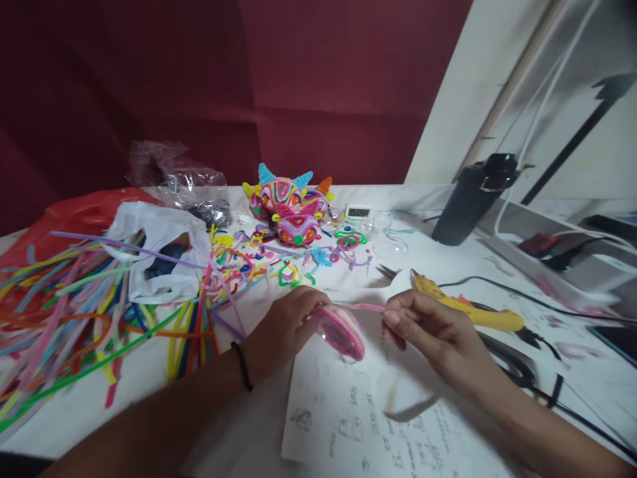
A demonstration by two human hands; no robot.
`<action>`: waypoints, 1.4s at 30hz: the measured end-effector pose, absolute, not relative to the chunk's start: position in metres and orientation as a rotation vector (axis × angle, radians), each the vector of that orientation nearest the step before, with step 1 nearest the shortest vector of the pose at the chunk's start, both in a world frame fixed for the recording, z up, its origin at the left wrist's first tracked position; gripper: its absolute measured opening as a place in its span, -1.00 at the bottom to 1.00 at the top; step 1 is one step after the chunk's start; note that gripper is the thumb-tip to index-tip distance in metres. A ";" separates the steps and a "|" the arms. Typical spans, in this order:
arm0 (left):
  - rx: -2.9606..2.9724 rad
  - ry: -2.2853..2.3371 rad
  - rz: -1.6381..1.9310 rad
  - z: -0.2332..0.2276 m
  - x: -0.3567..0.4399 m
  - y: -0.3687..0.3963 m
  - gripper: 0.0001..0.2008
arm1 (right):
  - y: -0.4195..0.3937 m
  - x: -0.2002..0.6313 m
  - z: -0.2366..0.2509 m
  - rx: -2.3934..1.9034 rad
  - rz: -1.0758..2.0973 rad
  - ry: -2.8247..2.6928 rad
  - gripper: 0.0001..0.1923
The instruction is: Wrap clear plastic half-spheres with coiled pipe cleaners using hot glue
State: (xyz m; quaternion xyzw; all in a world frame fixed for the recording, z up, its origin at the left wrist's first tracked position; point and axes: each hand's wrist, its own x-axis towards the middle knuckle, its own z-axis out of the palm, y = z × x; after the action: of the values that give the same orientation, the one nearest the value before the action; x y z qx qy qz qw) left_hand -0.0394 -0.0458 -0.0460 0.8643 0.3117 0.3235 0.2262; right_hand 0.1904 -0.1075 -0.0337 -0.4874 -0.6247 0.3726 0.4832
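Observation:
My left hand (291,318) is closed around the edge of a clear plastic dome (334,332) whose rim is wrapped in pink and striped pipe cleaner. From the dome's top a pink pipe cleaner (365,307) stretches to the right. Its far end is pinched between the thumb and fingers of my right hand (423,325). Both hands are above a paper sheet (318,425) with handwriting and small sketches. Behind them sits a colourful pipe-cleaner figure (293,206) with blue horns and orange eyes.
Many loose pipe cleaners (94,305) and a white plastic bag (149,226) cover the left side. A yellow glue gun (468,305) with a black cord lies right, near pliers (388,271). A dark bottle (470,199) stands behind, beside a white tray (552,265). Cut scraps (279,255) lie mid-table.

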 end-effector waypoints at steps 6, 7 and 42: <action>2.298 0.918 0.919 -0.051 -0.041 -0.044 -0.81 | -0.108 0.191 -0.027 -1.078 1.014 -1.461 -0.73; 2.286 0.919 0.932 -0.051 -0.042 -0.043 -0.79 | -0.108 0.191 -0.027 -1.069 1.020 -1.469 -0.74; 1.446 0.777 1.014 -0.048 -0.031 -0.046 -0.54 | -0.112 0.158 -0.018 -1.130 -0.715 -2.146 -0.81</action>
State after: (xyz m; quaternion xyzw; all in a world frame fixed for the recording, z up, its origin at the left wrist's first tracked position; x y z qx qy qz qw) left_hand -0.0312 -0.0464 -0.0478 0.6160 0.3309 0.4321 0.5695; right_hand 0.1578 -0.1118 -0.0184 -0.4259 -0.8093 -0.2695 0.3017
